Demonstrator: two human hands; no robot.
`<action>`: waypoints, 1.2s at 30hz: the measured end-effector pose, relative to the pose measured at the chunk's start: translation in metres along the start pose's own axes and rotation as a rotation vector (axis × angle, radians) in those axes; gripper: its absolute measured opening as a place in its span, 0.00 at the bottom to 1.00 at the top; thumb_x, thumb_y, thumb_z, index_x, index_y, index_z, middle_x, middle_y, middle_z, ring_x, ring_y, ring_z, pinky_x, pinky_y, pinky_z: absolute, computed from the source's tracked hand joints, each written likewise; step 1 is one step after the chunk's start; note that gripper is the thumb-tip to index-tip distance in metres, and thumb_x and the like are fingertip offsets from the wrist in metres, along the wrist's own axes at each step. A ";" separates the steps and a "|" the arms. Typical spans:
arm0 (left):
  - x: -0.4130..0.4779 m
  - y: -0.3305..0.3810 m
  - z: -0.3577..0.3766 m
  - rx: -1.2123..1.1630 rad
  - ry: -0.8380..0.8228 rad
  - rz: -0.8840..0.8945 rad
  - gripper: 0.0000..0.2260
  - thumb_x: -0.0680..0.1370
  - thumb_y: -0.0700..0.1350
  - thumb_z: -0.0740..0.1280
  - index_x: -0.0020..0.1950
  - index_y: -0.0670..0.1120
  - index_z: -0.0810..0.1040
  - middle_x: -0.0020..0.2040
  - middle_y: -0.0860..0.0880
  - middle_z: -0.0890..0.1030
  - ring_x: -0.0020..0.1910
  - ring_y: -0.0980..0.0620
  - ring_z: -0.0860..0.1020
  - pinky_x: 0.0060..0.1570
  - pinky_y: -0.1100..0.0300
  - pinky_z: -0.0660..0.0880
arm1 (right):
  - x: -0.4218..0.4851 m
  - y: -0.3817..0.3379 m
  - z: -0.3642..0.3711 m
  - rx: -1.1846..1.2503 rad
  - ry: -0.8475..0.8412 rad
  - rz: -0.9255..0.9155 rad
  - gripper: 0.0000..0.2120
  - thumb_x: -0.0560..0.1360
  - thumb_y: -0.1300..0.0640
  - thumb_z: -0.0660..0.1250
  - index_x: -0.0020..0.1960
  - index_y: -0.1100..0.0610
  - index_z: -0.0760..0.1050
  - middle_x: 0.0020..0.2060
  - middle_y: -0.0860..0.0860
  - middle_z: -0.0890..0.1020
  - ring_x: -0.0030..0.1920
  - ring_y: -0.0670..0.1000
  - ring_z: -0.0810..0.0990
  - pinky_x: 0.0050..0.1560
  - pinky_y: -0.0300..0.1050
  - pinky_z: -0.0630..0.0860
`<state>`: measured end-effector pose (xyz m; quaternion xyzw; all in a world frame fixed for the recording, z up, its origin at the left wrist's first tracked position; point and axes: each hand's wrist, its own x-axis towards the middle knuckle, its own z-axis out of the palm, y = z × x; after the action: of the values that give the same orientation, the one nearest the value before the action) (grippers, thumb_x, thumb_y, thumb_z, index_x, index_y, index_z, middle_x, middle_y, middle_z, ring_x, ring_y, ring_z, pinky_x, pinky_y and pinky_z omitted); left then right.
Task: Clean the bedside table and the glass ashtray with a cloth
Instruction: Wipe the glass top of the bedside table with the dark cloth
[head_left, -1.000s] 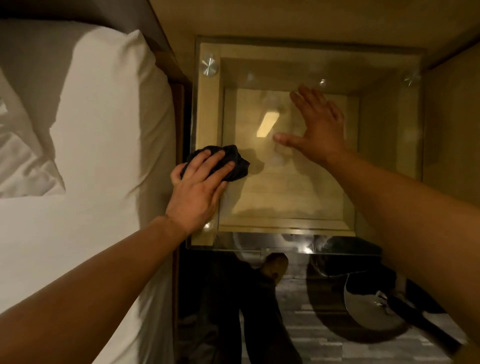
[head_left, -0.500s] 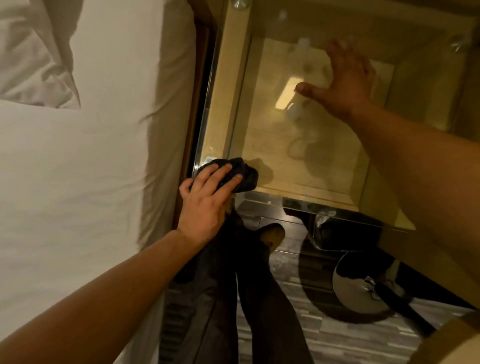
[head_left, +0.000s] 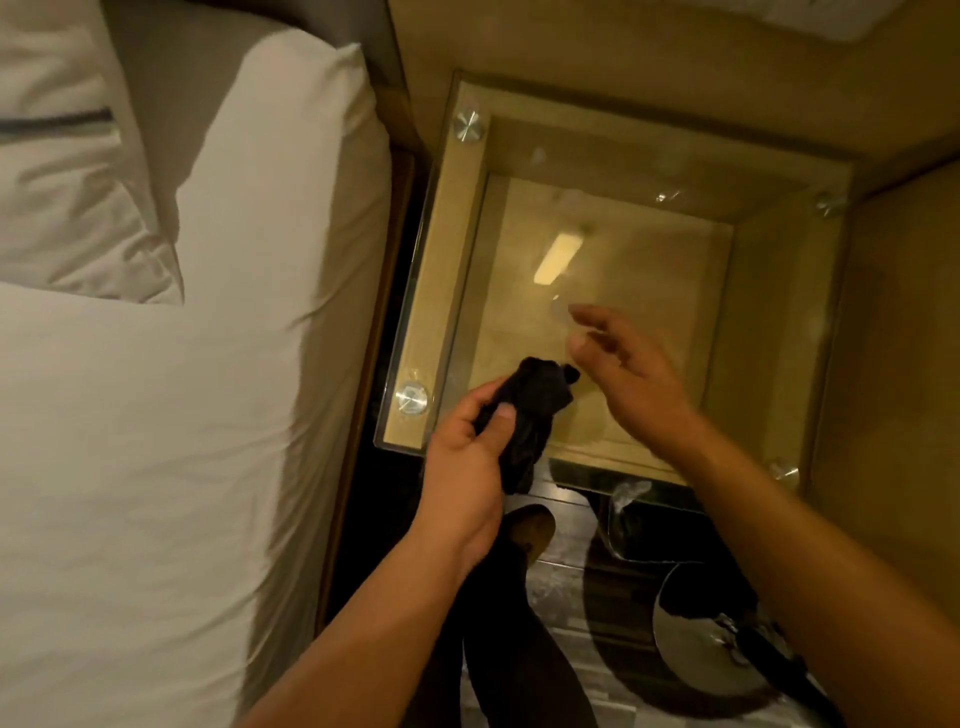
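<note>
Fingers (head_left: 480, 402) of the left hand (head_left: 462, 467) were clenched around a dark cloth (head_left: 535, 415), thumb pressed on top, so the cloth was bunched up and lifted just over the lower left corner of the bedside table (head_left: 447, 270), near the middle of the frame. One end of it hung down past the table's front edge. Right hand (head_left: 631, 371) was loose and spread, holding nothing, hovering just right of the cloth above the glass top; couldn't really tell if it touched the glass. You could see a long ceiling light reflection (head_left: 558, 258) in the glass higher up, plus round metal studs (head_left: 412, 398) at the corners. Bed with white sheets (head_left: 156, 441) filled the left side, pillow (head_left: 67, 171) in the upper left. Patterned floor (head_left: 571, 597) ran along the bottom of the frame.
</note>
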<state>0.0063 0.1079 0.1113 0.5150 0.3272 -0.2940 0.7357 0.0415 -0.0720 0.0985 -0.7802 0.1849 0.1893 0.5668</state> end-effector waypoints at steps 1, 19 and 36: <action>0.003 0.008 0.011 -0.085 -0.030 -0.008 0.12 0.85 0.38 0.61 0.64 0.47 0.81 0.62 0.43 0.86 0.62 0.46 0.84 0.64 0.51 0.79 | -0.012 -0.001 0.008 0.101 -0.012 0.032 0.22 0.79 0.43 0.66 0.71 0.47 0.73 0.64 0.42 0.79 0.63 0.42 0.79 0.63 0.45 0.79; 0.121 0.084 0.003 1.161 -0.201 0.593 0.28 0.82 0.67 0.46 0.82 0.65 0.51 0.85 0.58 0.52 0.83 0.61 0.48 0.83 0.44 0.49 | 0.124 -0.044 -0.035 0.029 0.087 -0.057 0.19 0.81 0.55 0.69 0.71 0.54 0.73 0.55 0.50 0.83 0.54 0.52 0.83 0.52 0.46 0.80; 0.182 0.052 -0.042 1.915 -0.092 0.791 0.32 0.86 0.59 0.42 0.85 0.44 0.44 0.86 0.45 0.43 0.85 0.48 0.40 0.82 0.42 0.43 | 0.255 -0.032 -0.066 -1.221 0.031 -0.429 0.25 0.83 0.38 0.47 0.80 0.36 0.57 0.82 0.42 0.57 0.78 0.58 0.58 0.72 0.63 0.57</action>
<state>0.1509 0.1461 -0.0128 0.9431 -0.2642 -0.1879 0.0740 0.2826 -0.1445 0.0141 -0.9844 -0.1081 0.1317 0.0435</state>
